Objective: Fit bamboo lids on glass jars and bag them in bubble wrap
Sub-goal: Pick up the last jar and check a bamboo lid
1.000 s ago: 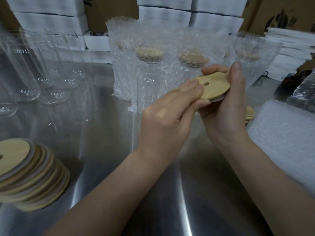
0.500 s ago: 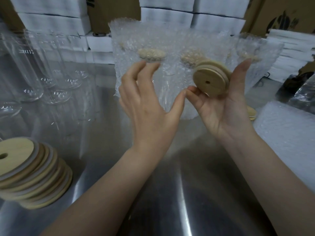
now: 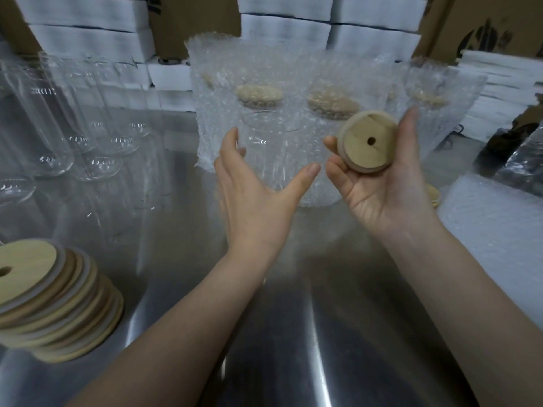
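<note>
Bamboo lids (image 3: pixel 44 298) are seen stacked in a leaning pile at the near left corner of the steel counter (image 3: pixel 293 333). Empty glass jars (image 3: pixel 58 118) are ranged behind them along the left edge. Toward the middle, the left hand (image 3: pixel 255 195) is raised above the counter with fingers spread and relaxed, gripping nothing. A clear jar (image 3: pixel 273 148) can be made out just beyond it; whether it is touched cannot be told. Wrapped jars (image 3: pixel 264 83), lidded and sheathed in bubble wrap, are lined up at the far edge before white boxes (image 3: pixel 88 30). Right of centre, a single bamboo lid (image 3: pixel 367 142) is gripped in the right hand (image 3: pixel 379 183), pinched between curled fingers and thumb, its holed face turned toward the camera. Flat bubble wrap bags (image 3: pixel 499 224) are piled along the right edge.
</note>
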Available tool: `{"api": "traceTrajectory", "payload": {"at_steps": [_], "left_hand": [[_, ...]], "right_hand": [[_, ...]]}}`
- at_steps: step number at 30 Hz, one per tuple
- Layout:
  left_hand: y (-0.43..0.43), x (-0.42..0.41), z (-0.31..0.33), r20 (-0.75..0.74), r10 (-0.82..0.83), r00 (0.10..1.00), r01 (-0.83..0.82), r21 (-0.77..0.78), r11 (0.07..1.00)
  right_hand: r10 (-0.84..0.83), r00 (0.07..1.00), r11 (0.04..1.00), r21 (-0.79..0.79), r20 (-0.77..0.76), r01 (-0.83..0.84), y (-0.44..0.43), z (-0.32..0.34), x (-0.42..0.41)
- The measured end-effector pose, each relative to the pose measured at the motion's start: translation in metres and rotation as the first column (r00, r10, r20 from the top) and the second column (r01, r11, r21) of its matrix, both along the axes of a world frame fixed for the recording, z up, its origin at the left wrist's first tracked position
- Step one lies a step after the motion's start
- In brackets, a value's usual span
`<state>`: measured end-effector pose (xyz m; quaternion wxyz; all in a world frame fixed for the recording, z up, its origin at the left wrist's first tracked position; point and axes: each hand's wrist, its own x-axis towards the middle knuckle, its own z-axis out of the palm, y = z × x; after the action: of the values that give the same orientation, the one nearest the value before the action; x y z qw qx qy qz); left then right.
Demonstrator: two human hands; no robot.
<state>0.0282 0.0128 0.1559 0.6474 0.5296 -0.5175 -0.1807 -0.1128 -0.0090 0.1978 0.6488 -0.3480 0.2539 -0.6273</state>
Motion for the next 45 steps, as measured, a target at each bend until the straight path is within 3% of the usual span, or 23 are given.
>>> {"api": "traceTrajectory", "payload": {"at_steps": [9, 27, 33, 38, 41, 45], "left_hand": [[-0.008, 0.002, -0.009, 0.064, 0.018, 0.998, -0.019, 0.006, 1.0], [-0.004, 0.0, -0.007, 0.068, 0.025, 0.997, -0.026, 0.002, 1.0], [0.005, -0.003, -0.002, 0.21, 0.069, 0.975, -0.06, -0.053, 0.997], [0.012, -0.007, 0.001, 0.417, 0.117, 0.901, -0.082, -0.102, 0.991], [0.012, -0.008, 0.001, 0.509, 0.136, 0.85, -0.092, -0.11, 0.99], [0.011, -0.007, 0.001, 0.545, 0.152, 0.825, -0.111, -0.108, 0.988]], "right_hand": [[-0.069, 0.975, 0.979, -0.204, -0.213, 0.024, 0.006, -0.001, 0.007], [-0.105, 0.983, 0.987, -0.137, -0.148, 0.085, 0.011, 0.005, 0.007], [-0.18, 0.981, 0.966, -0.2, -0.069, 0.163, 0.01, 0.01, 0.0], [-0.429, 0.861, 0.834, -0.486, -0.275, 0.26, 0.01, 0.005, 0.005], [-0.551, 0.719, 0.714, -0.686, -0.423, 0.143, 0.011, 0.001, 0.006], [-0.65, 0.542, 0.636, -0.771, -0.532, 0.006, 0.009, -0.007, 0.005]]}}
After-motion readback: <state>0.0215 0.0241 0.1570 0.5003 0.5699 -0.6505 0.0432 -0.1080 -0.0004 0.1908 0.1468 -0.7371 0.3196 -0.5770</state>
